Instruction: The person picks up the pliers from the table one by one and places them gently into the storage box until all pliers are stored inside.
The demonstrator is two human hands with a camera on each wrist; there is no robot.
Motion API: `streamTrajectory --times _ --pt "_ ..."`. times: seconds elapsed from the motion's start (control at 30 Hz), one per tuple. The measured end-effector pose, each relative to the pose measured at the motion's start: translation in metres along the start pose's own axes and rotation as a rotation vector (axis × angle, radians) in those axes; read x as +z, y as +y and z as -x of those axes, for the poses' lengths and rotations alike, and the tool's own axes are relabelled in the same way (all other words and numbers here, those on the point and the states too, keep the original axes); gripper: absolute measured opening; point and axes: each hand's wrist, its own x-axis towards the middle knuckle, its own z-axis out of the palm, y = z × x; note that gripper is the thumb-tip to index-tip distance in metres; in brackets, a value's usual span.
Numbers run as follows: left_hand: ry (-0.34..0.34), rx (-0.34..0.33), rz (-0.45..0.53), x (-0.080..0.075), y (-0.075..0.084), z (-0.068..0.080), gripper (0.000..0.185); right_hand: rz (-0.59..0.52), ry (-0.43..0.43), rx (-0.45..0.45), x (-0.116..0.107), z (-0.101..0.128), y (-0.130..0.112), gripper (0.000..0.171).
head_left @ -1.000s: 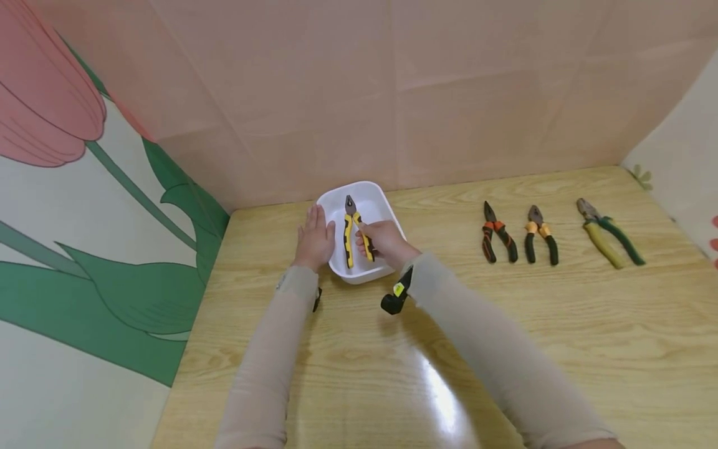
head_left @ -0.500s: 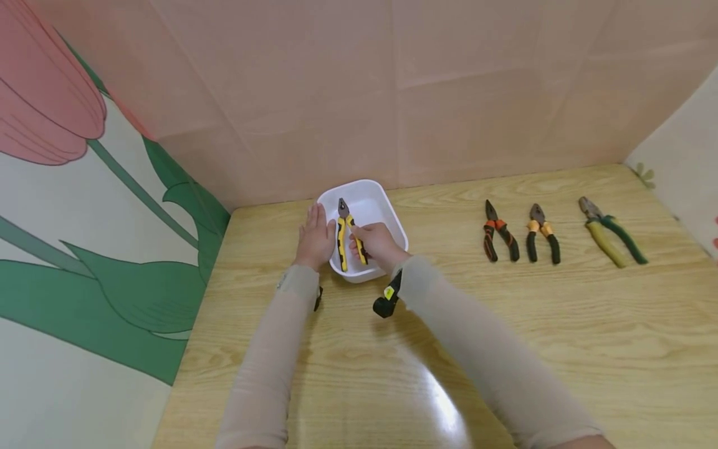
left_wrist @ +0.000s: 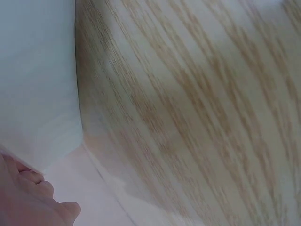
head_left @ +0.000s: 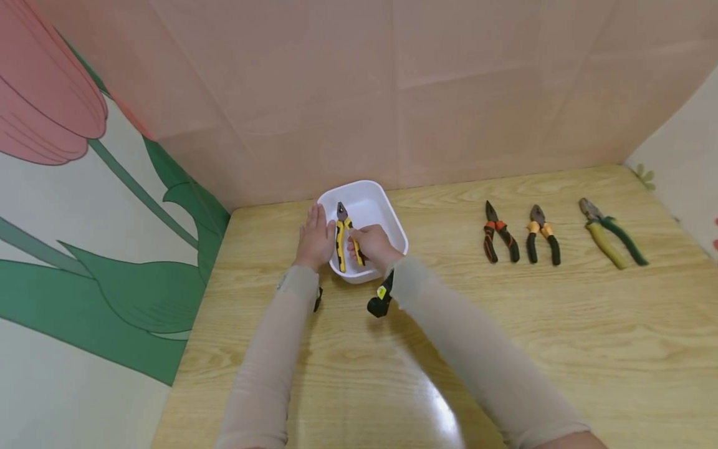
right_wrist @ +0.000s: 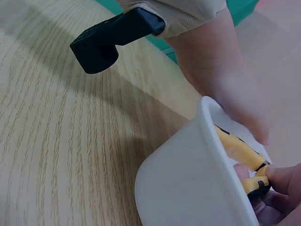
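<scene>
Yellow-and-black pliers [head_left: 339, 240] lie within the walls of a white plastic tub [head_left: 394, 215], head pointing away from me. My right hand [head_left: 374, 243] pinches their right handle between thumb and curled fingers; the right wrist view shows this yellow handle [right_wrist: 257, 185] near the tub wall [right_wrist: 188, 174]. With fingers straight, my left hand [head_left: 315, 240] rests along the tub's left rim. In the left wrist view, the fingers [left_wrist: 40, 188] appear at the lower left beside the tub's outer side [left_wrist: 37, 84].
To the right on the wooden table [head_left: 449, 299] lie red-and-black pliers [head_left: 490, 234], orange-and-black pliers [head_left: 541, 234] and larger pliers with yellow and green handles [head_left: 608, 234]. A pink backdrop [head_left: 392, 93] stands behind the tub.
My right hand has shifted the yellow-and-black pliers leftward and slightly toward me inside the tub, close to its left wall. The left hand stays against the rim.
</scene>
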Motion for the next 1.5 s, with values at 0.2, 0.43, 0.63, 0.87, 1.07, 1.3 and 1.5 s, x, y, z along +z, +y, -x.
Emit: streamTrajectory --times 0.2,0.43,0.63,0.87,1.07,1.3,1.5 --pt "-0.004 -0.004 0.003 0.0 0.001 0.0 0.065 0.011 0.003 0.019 0.001 -0.001 0.001 0.034" --pt "-0.012 -0.011 0.018 0.0 0.001 -0.001 0.065 0.026 0.012 0.036 0.002 -0.006 0.004 0.035" --pt "0.002 -0.007 0.035 0.001 0.0 0.0 0.065 0.102 0.039 0.03 0.005 -0.015 0.01 0.033" --pt "0.002 -0.005 0.048 0.003 -0.003 0.0 0.065 0.119 0.03 0.013 0.007 -0.018 0.014 0.034" --pt "0.014 -0.004 0.056 0.004 -0.004 -0.001 0.065 0.132 0.037 0.02 0.007 -0.022 0.015 0.033" --pt "0.016 0.01 0.039 0.005 0.001 0.0 0.065 0.156 0.06 0.031 0.005 -0.024 0.017 0.032" --pt "0.037 0.015 0.034 0.004 0.0 0.0 0.064 0.211 0.057 -0.01 0.006 -0.022 0.016 0.034"
